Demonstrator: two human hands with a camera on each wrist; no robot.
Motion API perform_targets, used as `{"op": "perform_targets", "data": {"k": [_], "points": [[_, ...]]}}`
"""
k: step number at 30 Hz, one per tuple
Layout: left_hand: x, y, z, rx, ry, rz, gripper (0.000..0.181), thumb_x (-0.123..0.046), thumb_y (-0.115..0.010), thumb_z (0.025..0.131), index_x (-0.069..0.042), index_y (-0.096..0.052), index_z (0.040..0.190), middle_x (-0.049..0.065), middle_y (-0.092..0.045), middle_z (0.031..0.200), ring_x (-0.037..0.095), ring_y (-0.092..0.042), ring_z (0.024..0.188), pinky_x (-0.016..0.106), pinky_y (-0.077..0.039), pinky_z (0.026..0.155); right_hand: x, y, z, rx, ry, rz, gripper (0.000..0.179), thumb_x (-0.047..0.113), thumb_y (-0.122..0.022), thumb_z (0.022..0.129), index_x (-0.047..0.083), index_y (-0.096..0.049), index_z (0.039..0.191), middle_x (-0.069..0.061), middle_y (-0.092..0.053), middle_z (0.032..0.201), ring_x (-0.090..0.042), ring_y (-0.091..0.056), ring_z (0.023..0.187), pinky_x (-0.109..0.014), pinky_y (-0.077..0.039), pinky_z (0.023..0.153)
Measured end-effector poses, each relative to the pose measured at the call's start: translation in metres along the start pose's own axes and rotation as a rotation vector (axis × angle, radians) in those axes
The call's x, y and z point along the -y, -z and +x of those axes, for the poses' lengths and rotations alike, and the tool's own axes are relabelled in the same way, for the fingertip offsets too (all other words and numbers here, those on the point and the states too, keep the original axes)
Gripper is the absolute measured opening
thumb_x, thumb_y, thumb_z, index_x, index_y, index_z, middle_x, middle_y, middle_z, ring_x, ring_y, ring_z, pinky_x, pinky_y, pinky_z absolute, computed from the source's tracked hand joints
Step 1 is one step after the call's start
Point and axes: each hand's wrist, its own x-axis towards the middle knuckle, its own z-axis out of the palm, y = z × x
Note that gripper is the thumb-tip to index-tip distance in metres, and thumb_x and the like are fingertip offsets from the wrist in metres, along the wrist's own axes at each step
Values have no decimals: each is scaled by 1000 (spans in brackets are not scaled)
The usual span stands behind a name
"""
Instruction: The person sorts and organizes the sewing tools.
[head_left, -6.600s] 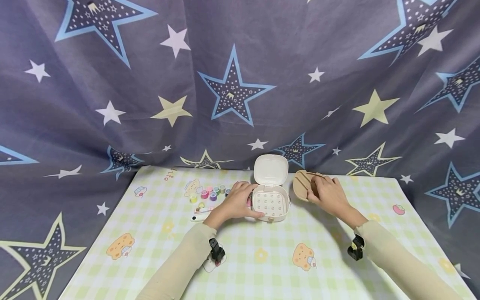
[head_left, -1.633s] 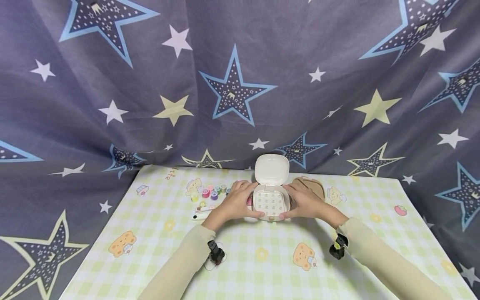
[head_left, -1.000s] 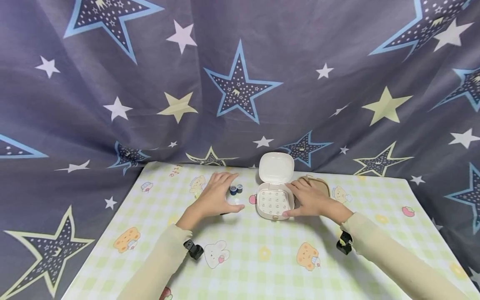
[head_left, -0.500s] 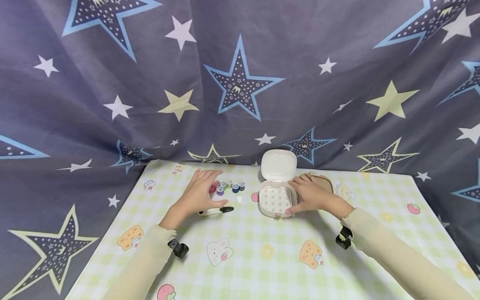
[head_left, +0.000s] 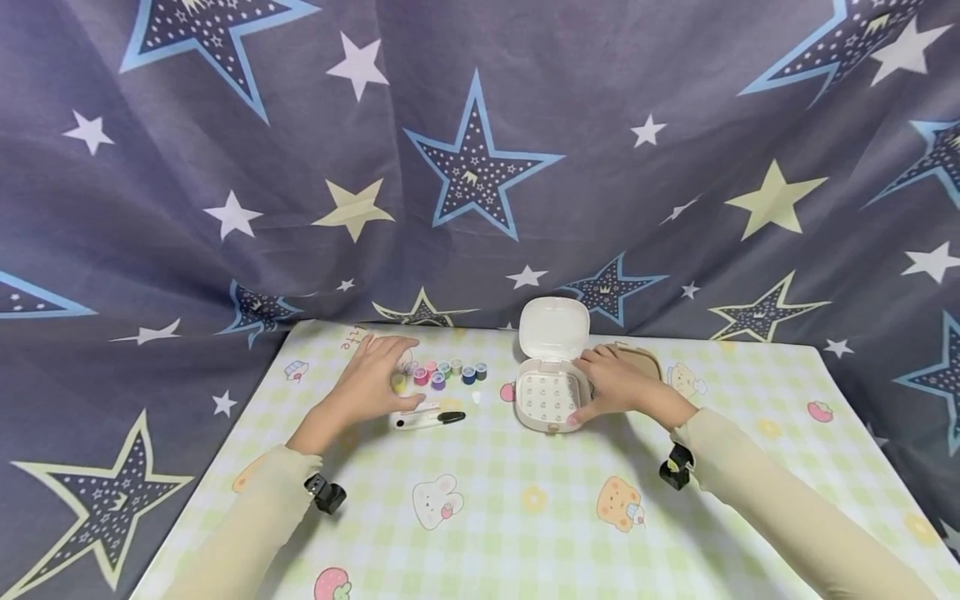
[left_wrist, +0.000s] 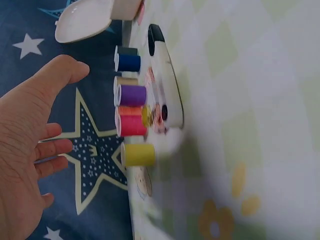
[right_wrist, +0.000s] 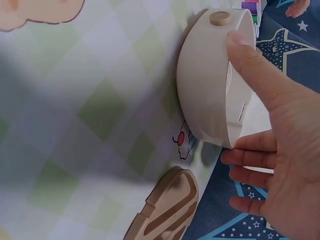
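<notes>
My right hand (head_left: 618,385) holds a white plastic box (head_left: 531,421) by its right side. In the right wrist view the thumb lies on the front rim near a tan button (right_wrist: 220,18), and the fingers touch the rear corner. The lid (head_left: 555,327) is raised, and rows of small pegs line the box floor. My left hand (head_left: 365,385), fingers spread, hovers at the left end of a group of thread spools (head_left: 468,376). Nearest to it is a yellow spool (left_wrist: 139,155); pink, purple and blue ones stand beyond.
A slim white tool with a black tip (head_left: 427,421) lies in front of the spools. Behind my right hand is a tan slotted tray (right_wrist: 167,205), partly hidden in the head view. A starry curtain (head_left: 480,167) hangs along the table's back edge.
My right hand left the tan tray and took the box's right side. My left hand let go of the box's left side and moved left across to the spools' far end.
</notes>
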Motion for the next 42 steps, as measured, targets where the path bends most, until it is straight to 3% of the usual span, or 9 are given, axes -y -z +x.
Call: {"op": "perform_targets", "data": {"k": [12, 20, 26, 32, 42], "points": [[17, 0, -16, -27, 9, 21, 66, -33, -82, 75, -3, -61, 130, 15, -67, 125, 37, -53, 127, 65, -16, 122, 3, 3, 0, 17, -11, 2, 102, 64, -84, 69, -9, -57, 135, -22, -62, 127, -36, -53, 114, -59, -38, 109], [22, -10, -12, -37, -6, 115, 51, -32, -79, 75, -7, -66, 117, 10, -68, 112, 34, -55, 118, 67, -18, 120, 2, 1, 0, 11, -12, 8, 103, 64, -84, 69, -10, -57, 135, -23, -62, 128, -38, -54, 116, -58, -38, 110], [25, -18, -10, -34, -20, 202, 48, -34, -76, 75, -8, -67, 113, 8, -66, 108, 30, -56, 105, 59, -36, 108, 3, 2, 0, 17, -20, -3, 103, 65, -84, 69, -9, -57, 136, -23, -62, 129, -37, -54, 116, -57, -37, 111], [24, -21, -10, -40, -8, 218, 41, -31, -76, 75, -10, -67, 109, 6, -66, 104, 28, -53, 98, 55, -39, 98, 2, 1, 1, 24, -21, -9, 104, 65, -84, 69, -10, -57, 136, -23, -62, 130, -37, -53, 116, -57, -37, 111], [24, -23, -7, -38, -4, 230, 32, -26, -74, 77, -11, -66, 103, 6, -64, 98, 28, -51, 93, 55, -39, 96, 3, 2, 1, 22, -23, -7, 104, 64, -85, 68, -10, -57, 136, -24, -62, 130, -38, -53, 118, -58, -36, 111]]}}
